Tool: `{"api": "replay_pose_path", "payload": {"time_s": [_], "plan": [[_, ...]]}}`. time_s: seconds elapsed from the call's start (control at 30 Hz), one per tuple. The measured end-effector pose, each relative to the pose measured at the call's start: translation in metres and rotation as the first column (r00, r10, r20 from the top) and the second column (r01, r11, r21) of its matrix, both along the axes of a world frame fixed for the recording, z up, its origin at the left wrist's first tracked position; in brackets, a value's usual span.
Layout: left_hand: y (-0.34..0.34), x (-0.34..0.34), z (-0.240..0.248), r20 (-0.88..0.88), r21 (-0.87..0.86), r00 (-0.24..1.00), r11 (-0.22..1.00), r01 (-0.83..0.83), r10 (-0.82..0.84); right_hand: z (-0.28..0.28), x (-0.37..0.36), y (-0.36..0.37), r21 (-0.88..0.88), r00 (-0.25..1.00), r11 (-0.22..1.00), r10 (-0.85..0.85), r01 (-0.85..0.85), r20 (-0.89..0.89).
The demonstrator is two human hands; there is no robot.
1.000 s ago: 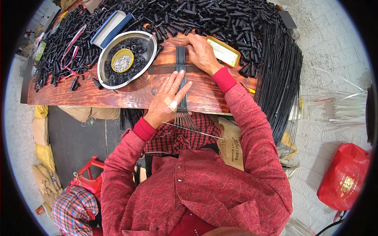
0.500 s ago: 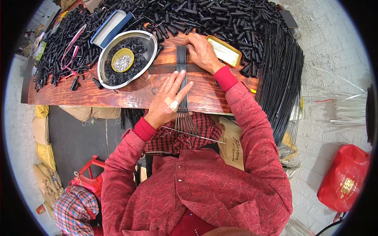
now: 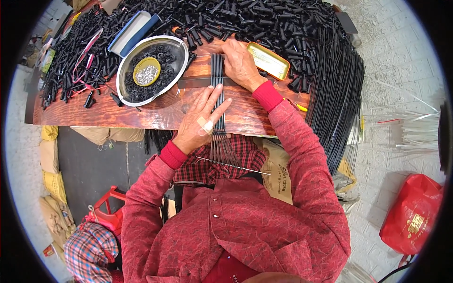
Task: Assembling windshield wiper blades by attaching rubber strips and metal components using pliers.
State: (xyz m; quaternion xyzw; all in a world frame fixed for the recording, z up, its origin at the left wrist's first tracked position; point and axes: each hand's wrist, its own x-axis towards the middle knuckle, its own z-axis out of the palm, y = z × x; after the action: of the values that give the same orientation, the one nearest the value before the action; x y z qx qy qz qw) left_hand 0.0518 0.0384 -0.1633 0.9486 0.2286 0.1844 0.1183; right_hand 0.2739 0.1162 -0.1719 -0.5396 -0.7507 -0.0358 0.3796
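Note:
A row of thin dark rods (image 3: 217, 70) lies side by side across a flat black bar (image 3: 193, 82) on the wooden board (image 3: 118, 113). My left hand (image 3: 200, 120), with a plaster on one finger, lies flat on the near part of the rods, fingers spread. My right hand (image 3: 238, 63) presses down on the far part of the rods beside a yellow tin tray (image 3: 269, 60). The rods' bare wire ends (image 3: 222, 148) stick out over the board's near edge above my lap.
A metal bowl (image 3: 123, 78) holds black rings and a small yellow dish (image 3: 146, 71) of silver bits. Heaps of black tubes (image 3: 264, 19) cover the far board. Long black rods (image 3: 337, 94) hang at the right. A red bag (image 3: 415, 212) and a red stool (image 3: 106, 212) stand on the floor.
Both hands stay on the rods; my left hand's fingers have shifted slightly along them. Nothing else has moved.

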Motion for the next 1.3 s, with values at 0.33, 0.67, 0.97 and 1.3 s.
{"api": "replay_pose_path", "payload": {"time_s": [0.33, 0.67, 0.97, 1.3], "plan": [[-0.004, 0.004, 0.006, 0.057, 0.001, 0.998, 0.999, -0.034, 0.034, -0.005, 0.002, 0.004, -0.018, 0.993, 0.999, 0.043, -0.046, -0.111], [-0.002, 0.0, 0.001, -0.023, -0.015, 1.0, 1.0, -0.009, 0.009, -0.009, 0.005, 0.007, -0.061, 0.993, 0.996, 0.057, -0.064, -0.104], [-0.005, 0.003, 0.011, 0.057, -0.045, 0.998, 0.999, -0.024, 0.027, -0.004, -0.003, 0.003, -0.043, 0.995, 0.999, 0.016, -0.02, -0.098], [-0.004, 0.003, 0.009, 0.028, -0.025, 0.999, 0.999, -0.03, 0.031, -0.003, -0.002, 0.005, -0.111, 0.998, 0.993, 0.028, -0.034, -0.057]]}}
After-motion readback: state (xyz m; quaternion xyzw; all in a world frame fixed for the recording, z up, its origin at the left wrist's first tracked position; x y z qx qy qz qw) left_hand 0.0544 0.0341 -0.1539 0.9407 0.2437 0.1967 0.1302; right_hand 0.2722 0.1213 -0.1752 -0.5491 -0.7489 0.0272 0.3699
